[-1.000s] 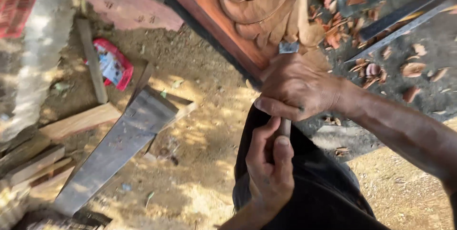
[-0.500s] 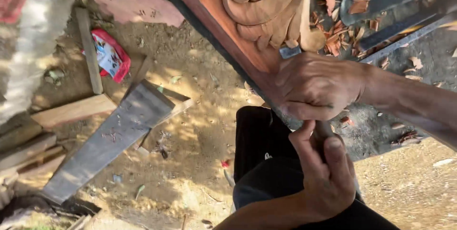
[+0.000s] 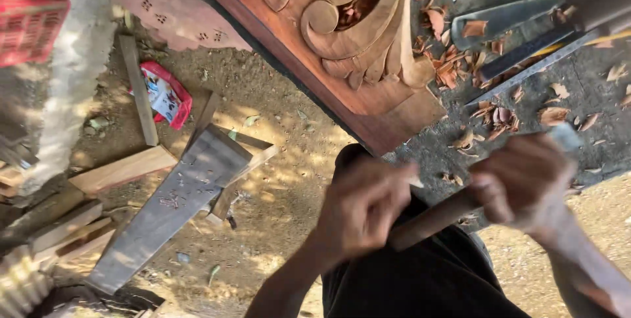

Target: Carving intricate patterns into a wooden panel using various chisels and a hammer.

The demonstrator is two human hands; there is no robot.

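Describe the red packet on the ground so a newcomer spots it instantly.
Start at the carved wooden panel across the top, then look left onto the sandy ground. There, just right of a narrow upright wood strip and above the long grey plank, lies the red packet. It is the only bright, glossy item among bare wood offcuts.

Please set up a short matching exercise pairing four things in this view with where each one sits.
Things:
1. carved wooden panel
2. red packet
3. grey plank
4. wood shavings

Places:
A. lying on the sandy ground, lower left
B. scattered beside the carving, upper right
C. on the ground next to a thin upright stick, left
D. top centre, with scroll relief

Pairs: 1-D, 2-C, 3-A, 4-B
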